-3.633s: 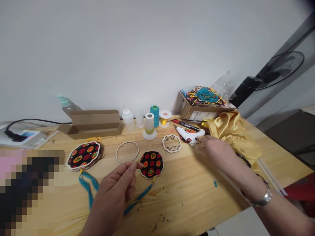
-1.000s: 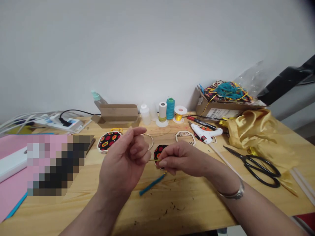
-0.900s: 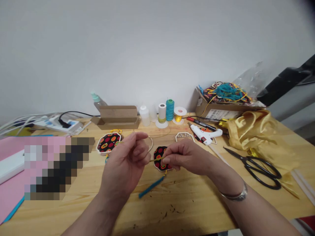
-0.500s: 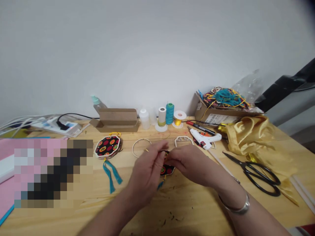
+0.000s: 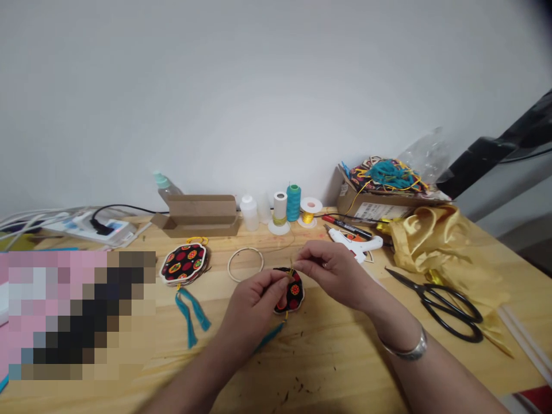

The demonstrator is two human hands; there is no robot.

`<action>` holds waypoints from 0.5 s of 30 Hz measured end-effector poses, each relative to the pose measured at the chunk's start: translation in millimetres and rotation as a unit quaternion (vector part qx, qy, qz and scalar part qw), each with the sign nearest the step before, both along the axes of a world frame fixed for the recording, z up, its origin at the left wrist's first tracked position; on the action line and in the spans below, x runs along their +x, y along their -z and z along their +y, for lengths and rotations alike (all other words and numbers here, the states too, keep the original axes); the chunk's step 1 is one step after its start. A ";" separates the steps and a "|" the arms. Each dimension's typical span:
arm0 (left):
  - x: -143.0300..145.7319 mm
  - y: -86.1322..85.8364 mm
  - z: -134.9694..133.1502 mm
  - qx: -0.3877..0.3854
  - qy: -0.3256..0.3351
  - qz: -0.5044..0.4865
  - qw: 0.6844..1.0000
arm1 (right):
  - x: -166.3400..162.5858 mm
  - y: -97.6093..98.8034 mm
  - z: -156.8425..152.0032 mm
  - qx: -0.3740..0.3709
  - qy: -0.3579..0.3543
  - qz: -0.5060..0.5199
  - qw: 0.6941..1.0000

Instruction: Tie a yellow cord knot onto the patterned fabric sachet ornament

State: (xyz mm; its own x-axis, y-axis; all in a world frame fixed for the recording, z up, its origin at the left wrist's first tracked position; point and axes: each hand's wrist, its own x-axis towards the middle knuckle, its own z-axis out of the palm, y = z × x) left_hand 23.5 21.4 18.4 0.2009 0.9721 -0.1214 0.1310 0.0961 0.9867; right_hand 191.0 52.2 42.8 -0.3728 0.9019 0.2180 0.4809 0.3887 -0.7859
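A small scalloped ornament [image 5: 295,294] in black fabric with red and orange flowers lies at the middle of the table, partly hidden by my left hand [image 5: 254,303]. Its teal tassel [image 5: 271,334] sticks out below that hand. A thin yellowish cord [image 5: 291,265] rises at the ornament's upper part. My left thumb and forefinger pinch it low down, over the fabric. Just above and to the right, my right hand [image 5: 330,270] pinches the same cord. A pale hoop [image 5: 245,264] lies behind my left hand.
A stack of similar ornaments [image 5: 183,263] lies to the left. Scissors [image 5: 444,302], a white glue gun [image 5: 356,244] and gold cloth [image 5: 431,236] lie to the right. Along the wall stand an open carton [image 5: 202,217], a bottle [image 5: 249,214], teal thread [image 5: 294,202] and a filled box [image 5: 379,208].
My hands have drawn a little apart, so more of the ornament and the yellowish cord shows. My right hand now covers the pale lattice frame. The view has shifted slightly.
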 end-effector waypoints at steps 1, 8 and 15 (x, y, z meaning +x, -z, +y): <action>0.3 0.0 -0.2 -0.025 -0.004 -0.028 0.999 | -0.7 1.6 1.1 -0.016 0.012 0.018 1.000; 0.9 1.0 0.1 -0.090 -0.041 -0.140 0.985 | -9.3 13.5 8.6 -0.222 0.081 0.160 0.958; -1.0 -1.2 1.7 -0.054 -0.062 -0.117 0.990 | -19.6 14.4 3.0 -0.290 0.049 0.256 0.921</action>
State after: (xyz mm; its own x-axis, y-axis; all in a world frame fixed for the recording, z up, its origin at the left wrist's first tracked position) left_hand 22.5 23.1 19.6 0.1152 0.9749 -0.1903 -0.1200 0.2038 0.9716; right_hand 171.4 55.2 28.4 -0.2654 0.9458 -0.1871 0.0009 -0.1938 -0.9810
